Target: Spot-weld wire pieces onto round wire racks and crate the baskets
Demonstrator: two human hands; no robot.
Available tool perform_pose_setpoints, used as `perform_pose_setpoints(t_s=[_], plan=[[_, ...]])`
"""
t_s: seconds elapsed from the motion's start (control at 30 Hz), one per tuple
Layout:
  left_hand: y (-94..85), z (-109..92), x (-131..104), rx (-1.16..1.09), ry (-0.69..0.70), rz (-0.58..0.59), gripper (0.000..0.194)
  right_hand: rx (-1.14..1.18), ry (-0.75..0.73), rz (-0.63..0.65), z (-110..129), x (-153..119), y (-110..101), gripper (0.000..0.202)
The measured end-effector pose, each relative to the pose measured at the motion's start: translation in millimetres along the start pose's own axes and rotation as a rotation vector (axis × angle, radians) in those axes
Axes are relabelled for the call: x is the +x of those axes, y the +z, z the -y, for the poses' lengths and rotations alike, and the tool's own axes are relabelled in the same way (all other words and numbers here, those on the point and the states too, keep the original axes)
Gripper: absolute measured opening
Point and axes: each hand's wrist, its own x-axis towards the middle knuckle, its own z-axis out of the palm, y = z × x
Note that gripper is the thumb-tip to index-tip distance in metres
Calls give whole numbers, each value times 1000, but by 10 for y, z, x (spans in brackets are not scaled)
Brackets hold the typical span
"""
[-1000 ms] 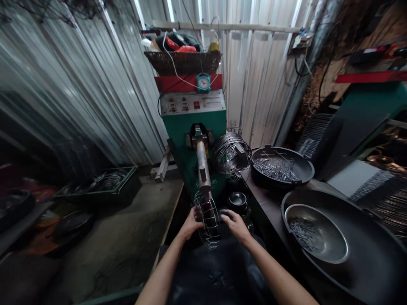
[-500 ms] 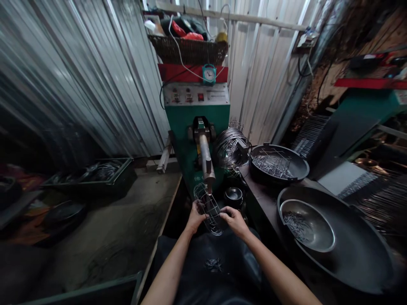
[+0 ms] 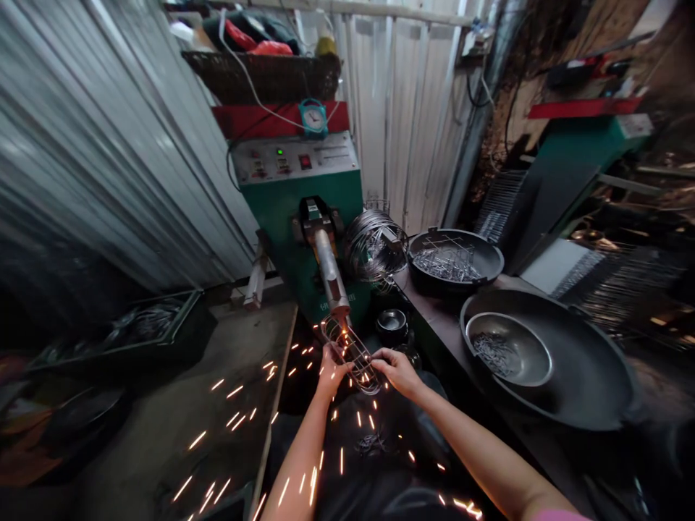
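Note:
Between my hands is a long wire frame [image 3: 360, 362] with looped ends, tilted, its far part under the metal electrode [image 3: 337, 307] of a green spot welder [image 3: 260, 210]. Bright sparks fly out from that contact spot, down over my forearms and lap. My left hand [image 3: 331, 373] is closed on the frame's left side. The fingertips of my right hand [image 3: 397, 370] pinch at its right side; whether a small piece of wire is also between them is too small to tell. A small heap of short wire pieces [image 3: 370, 443] lies on the dark apron over my lap.
At right, a black pan [image 3: 491, 264] holds wire parts; a larger pan [image 3: 591, 362] bears a metal bowl [image 3: 543, 354] of short pieces. A wire bundle [image 3: 374, 246] hangs beside the welder. A green bin [image 3: 190, 325] with metal parts stands left. A clock [image 3: 313, 118] hangs above the panel.
Sparks have appeared at the electrode, and a green light glows on the panel. The view has shifted and tilted, so the welder sits farther left. Both hands still hold the frame.

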Motion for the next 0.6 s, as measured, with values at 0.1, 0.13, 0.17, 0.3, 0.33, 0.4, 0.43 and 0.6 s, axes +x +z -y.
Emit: perform_pose_setpoints(t_s=[0.1,0.13,0.17,0.3,0.33,0.4,0.43,0.6], plan=[[-5,5,-36,-9,48,-4,63,5,7,-32,-3,-26,11,16],[-7,-5,-48,-4,43,-14,64,4,11,-40,4,-28,9,16],[-10,-19,-57,-3,31,-28,65,1,14,-44,15,-25,7,17],[-16,-96,-49,-24,-33,-75,68,-56,-4,-35,106,64,17,18],[-15,-112,-37,-31,-48,-78,68,-75,-13,-37,133,104,28,19],[-12,-131,-9,-40,-83,-79,68,-98,-19,-47,183,190,53,18],[-12,-136,3,-44,-99,-79,68,-102,-17,-53,200,230,63,18],[-19,-132,23,-71,-92,-65,63,-62,-8,-27,177,265,13,21]])
